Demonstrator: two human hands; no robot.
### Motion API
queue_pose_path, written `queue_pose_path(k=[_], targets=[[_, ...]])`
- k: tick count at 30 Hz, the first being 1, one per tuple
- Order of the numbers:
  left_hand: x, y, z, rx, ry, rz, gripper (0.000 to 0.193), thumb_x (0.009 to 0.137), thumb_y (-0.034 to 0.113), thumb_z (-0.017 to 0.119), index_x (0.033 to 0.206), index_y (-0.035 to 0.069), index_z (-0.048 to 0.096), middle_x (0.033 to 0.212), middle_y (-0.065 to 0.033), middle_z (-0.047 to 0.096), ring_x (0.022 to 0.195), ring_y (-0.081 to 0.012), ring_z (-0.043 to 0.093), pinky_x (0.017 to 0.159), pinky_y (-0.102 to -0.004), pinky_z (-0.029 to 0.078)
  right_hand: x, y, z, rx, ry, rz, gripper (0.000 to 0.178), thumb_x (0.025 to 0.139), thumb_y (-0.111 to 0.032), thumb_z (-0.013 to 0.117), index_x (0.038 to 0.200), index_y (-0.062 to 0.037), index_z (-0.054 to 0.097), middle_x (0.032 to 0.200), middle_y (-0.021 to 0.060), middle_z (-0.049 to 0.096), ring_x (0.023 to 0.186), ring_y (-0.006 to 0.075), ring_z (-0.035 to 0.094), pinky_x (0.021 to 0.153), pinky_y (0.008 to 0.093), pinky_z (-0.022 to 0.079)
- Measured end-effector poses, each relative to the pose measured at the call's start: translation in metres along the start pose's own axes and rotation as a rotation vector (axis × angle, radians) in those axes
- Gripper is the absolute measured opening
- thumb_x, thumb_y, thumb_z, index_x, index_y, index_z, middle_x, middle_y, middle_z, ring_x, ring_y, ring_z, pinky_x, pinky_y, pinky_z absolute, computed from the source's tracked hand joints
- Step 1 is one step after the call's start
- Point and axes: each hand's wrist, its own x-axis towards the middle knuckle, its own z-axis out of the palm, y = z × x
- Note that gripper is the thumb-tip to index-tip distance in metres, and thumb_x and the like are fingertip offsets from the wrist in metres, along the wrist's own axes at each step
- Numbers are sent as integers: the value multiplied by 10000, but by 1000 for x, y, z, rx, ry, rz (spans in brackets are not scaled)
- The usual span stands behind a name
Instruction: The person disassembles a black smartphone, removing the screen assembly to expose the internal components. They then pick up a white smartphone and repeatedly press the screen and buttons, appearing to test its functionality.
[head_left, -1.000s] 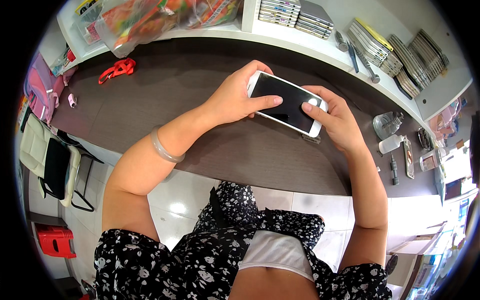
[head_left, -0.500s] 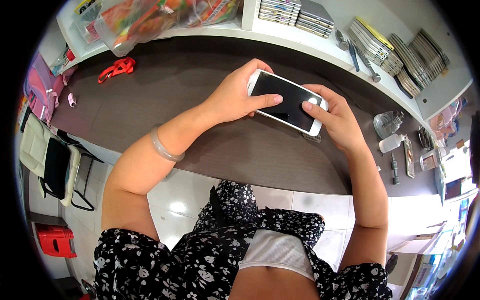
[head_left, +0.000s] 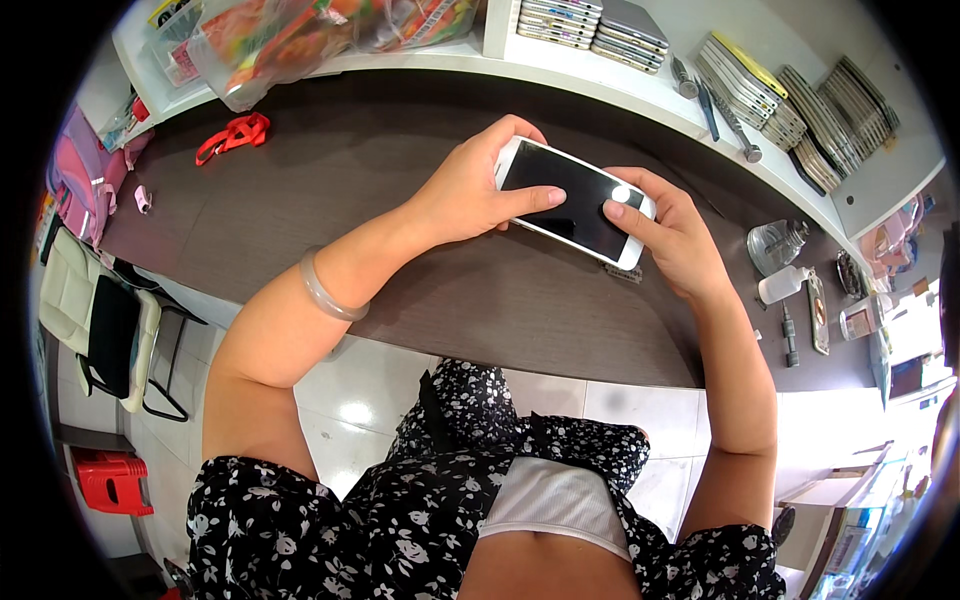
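Observation:
Both my hands hold a white-framed smartphone (head_left: 575,215) sideways above the dark desk, tilted down to the right. Its black screen faces up and reflects a bright light near the right end. My left hand (head_left: 478,187) grips the phone's left end, its thumb lying on the glass. On the other end is my right hand (head_left: 668,225), with its thumb also pressed on the screen. The fingers beneath the phone are mostly hidden. Partly covered by the phone, a small dark object (head_left: 624,273) lies on the desk; I cannot make out its kind.
Along the back, a white shelf (head_left: 590,92) holds stacked phones or panels (head_left: 738,85), screwdrivers and a plastic bag (head_left: 300,45). A glass jar (head_left: 775,247), a white bottle (head_left: 783,286) and a screwdriver (head_left: 790,335) are at right. A red strap (head_left: 235,137) lies at left.

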Motion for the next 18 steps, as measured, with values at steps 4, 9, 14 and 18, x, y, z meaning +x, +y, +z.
queue_pose_path(k=[4, 9, 14, 18], targets=[[0, -1, 0, 7, -2, 5, 413, 837, 233, 761, 1106, 83, 485, 795, 12, 589, 528, -32, 501, 439, -183, 406, 0, -1, 1, 1, 4, -1, 363, 904, -188, 687, 1196, 9, 597, 950, 26, 667, 826, 60, 591, 724, 222, 483], [0, -1, 0, 12, -3, 5, 413, 837, 229, 761, 1108, 84, 484, 797, 13, 589, 521, -33, 496, 437, -184, 405, 0, 1, 0, 5, 2, 4, 367, 900, -184, 691, 1198, 9, 597, 954, 30, 669, 827, 63, 596, 718, 221, 485], [0, 0, 0, 11, 1, -4, 423, 835, 225, 762, 1119, 82, 483, 802, 10, 589, 524, -34, 498, 437, -186, 408, 0, 1, 0, 16, 2, 8, 371, 899, -187, 693, 1199, 9, 598, 961, 33, 670, 825, 63, 595, 718, 221, 485], [0, 0, 0, 1, -1, -8, 425, 835, 224, 762, 1123, 81, 484, 812, 8, 591, 538, -35, 505, 441, -187, 413, 0, 1, 0, 3, 2, -2, 377, 896, -191, 696, 1201, 9, 598, 967, 36, 670, 832, 66, 595, 728, 225, 486]])
